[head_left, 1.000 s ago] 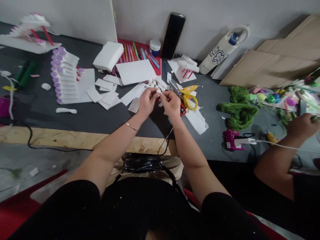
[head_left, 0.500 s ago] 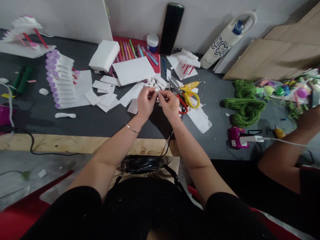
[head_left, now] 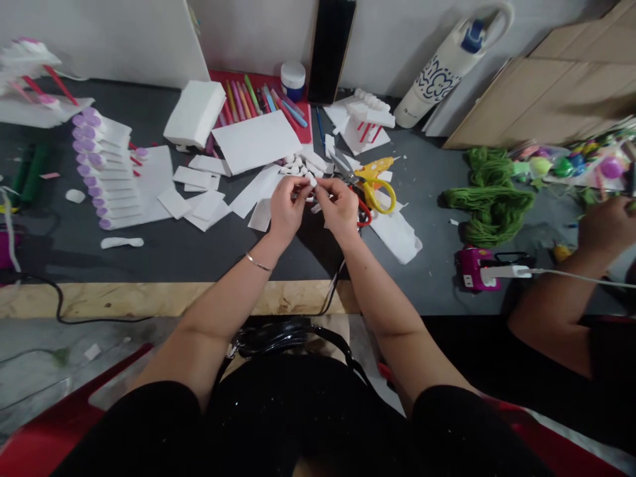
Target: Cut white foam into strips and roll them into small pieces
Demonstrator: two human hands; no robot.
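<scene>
Small white piece (head_left: 311,180) held just above the table (head_left: 199,262), between the hands, which are close together. Right hand (head_left: 338,209) pinches it; left hand (head_left: 287,207) meets it, grip unclear. Step in hand: fine finger work on this piece. Heap of similar white pieces (head_left: 293,167) just behind; red-handled scissors (head_left: 364,213) and yellow-handled scissors (head_left: 377,195) near right hand.

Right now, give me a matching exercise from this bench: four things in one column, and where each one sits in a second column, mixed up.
Things:
1. black phone
2. coloured marker pens
3. green yarn
4. yellow-handled scissors

Places:
A. beside the right hand
B. in a loose heap on the bench
C. leaning against the wall
D. lying on a red board

Pairs: 1-C, 2-D, 3-B, 4-A
</scene>
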